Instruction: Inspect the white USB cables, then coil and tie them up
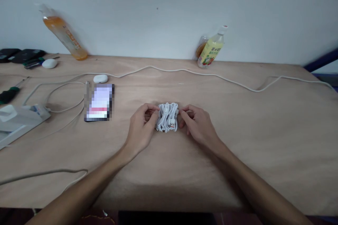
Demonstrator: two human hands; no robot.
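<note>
A pale brown tabletop [277, 123] is seen from above, set against a plain wall [132, 28]; near its middle lies a compact bundle of white cables [166, 117], looped in coils, with a plug end showing at its lower right. The bundle is flanked by two bare hands; the left hand [142, 124] is half curled, its thumb and forefinger brought close together at the bundle's left edge; the right hand [199, 123] is loosely curled at the right edge, its thumb and forefinger pointed inward; whether the bundle is gripped by either hand cannot be told. To the left, a phone [99, 102] is laid flat, its screen blurred into squares; just beyond it a small white case [100, 78] is placed; farther left a white power strip [23, 123] and a screwdriver [9, 95] are seen. A long white cord [182, 70] is stretched across behind the hands; at the wall, a bottle of orange drink [64, 37] is leaned on the left, and a yellow-labelled bottle [211, 49] is stood right of centre.
</note>
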